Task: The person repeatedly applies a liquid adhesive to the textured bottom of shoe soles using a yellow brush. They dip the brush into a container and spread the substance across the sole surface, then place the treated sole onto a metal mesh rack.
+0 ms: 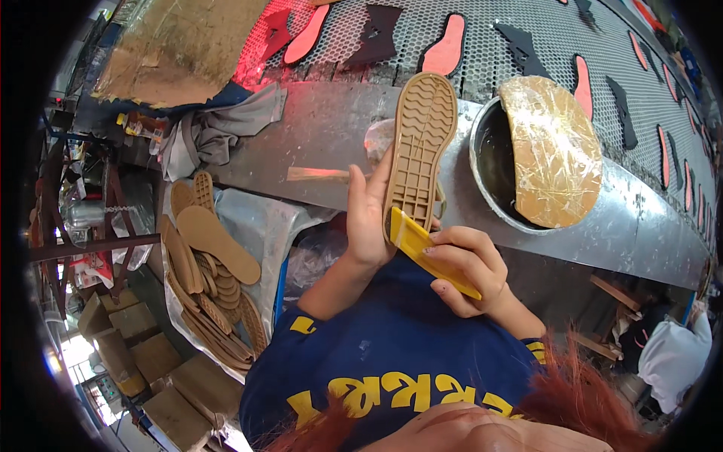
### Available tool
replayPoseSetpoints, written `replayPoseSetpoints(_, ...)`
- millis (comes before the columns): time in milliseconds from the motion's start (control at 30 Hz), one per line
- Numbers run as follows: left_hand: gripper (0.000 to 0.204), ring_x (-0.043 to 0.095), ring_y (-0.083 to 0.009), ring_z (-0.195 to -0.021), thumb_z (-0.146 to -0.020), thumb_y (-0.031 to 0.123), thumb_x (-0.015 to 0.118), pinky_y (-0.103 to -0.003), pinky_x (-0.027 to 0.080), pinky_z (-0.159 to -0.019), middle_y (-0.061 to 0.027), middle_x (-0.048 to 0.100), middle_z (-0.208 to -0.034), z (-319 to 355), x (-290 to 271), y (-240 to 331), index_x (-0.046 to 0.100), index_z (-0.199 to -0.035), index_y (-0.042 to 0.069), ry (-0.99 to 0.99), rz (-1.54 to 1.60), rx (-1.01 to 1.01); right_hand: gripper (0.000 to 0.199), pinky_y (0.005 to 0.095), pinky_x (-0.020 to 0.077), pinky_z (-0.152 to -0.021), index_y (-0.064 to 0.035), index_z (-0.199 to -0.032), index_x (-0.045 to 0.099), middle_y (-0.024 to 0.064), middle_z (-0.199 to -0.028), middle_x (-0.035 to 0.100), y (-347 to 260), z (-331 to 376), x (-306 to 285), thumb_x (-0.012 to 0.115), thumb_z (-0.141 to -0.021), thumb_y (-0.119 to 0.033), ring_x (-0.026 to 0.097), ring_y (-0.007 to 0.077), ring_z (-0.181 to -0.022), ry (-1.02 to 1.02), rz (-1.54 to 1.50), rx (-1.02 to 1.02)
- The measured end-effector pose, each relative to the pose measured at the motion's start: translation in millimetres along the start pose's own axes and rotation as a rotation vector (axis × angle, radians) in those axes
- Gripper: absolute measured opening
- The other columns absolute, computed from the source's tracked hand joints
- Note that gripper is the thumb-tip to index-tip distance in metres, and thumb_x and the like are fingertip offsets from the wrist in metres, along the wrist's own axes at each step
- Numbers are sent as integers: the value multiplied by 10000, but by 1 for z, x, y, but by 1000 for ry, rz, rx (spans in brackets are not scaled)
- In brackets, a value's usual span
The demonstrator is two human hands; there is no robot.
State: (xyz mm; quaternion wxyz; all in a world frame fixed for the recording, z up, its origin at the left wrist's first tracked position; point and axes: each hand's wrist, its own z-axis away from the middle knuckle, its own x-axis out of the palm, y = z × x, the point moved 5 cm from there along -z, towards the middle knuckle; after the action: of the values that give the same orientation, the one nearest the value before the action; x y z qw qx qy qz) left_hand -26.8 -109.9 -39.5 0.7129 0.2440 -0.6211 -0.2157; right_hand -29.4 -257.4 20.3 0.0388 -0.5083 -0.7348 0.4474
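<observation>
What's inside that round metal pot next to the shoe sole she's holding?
A dark, glossy liquid shows in the round metal pot. A crinkled yellowish sole-shaped lid lies across its right part, hiding what is beneath and how deep the liquid goes.

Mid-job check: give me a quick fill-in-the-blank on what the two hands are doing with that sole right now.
1. The left hand holds a tan shoe sole with its ____ side facing the camera.
2. The right hand grips a flat tool coloured ____.
3. The tool's end touches the sole at its ____ end, nearest the person.
4. A pile of more tan soles lies to the person's ____.

Missing words: tread; yellow; lower; left
</observation>
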Motion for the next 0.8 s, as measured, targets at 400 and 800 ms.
replayPoseSetpoints(400, 857, 494, -319, -1194, -912, 659, 92, -415, 411, -990, -225, 472, -1317, -1, 9, 2, 297, -1410, -8, 79, 28, -123, 179, 331, 460, -842, 0, -950, 634, 152, -1041, 581, 37, -16, -18, 560, -832, -112, 577, 269, -979, -164, -502, 153)
replayPoseSetpoints(800, 874, 452, -272, -1239, -897, 684, 88, -386, 415, -991, -167, 409, -1389, 12, 13, 13, 244, -1439, 17, 33, 104, -129, 92, 319, 459, -807, -37, -868, 500, 197, -1005, 625, 64, -28, -2, 575, -876, -89, 594, 207, -907, -204, -1147, 279)
